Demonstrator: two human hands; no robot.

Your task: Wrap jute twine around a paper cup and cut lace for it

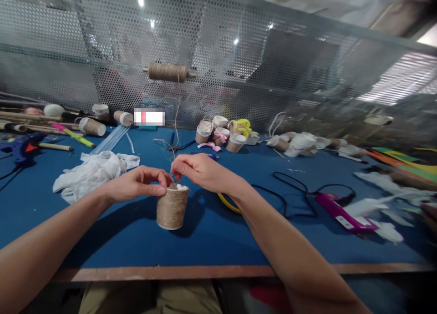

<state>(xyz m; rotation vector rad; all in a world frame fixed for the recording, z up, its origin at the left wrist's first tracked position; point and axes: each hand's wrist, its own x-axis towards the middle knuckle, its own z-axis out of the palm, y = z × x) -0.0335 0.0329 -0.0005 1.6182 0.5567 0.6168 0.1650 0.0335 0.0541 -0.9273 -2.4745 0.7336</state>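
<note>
A paper cup wrapped in brown twine (172, 208) is held just above the blue table top (218, 241). My left hand (138, 183) is closed on the cup's rim from the left. Fingers of my right hand (201, 170) pinch a strand of twine (177, 118) right at the rim. The strand runs up to a twine spool (168, 72) mounted on the mesh wall.
White cloth (94, 170) lies to the left, near a blue glue gun (22, 149) and cardboard tubes (92, 126). Several finished cups (220, 132) stand at the back. A pink glue gun (341, 214) with black cable and paper scraps lie at the right.
</note>
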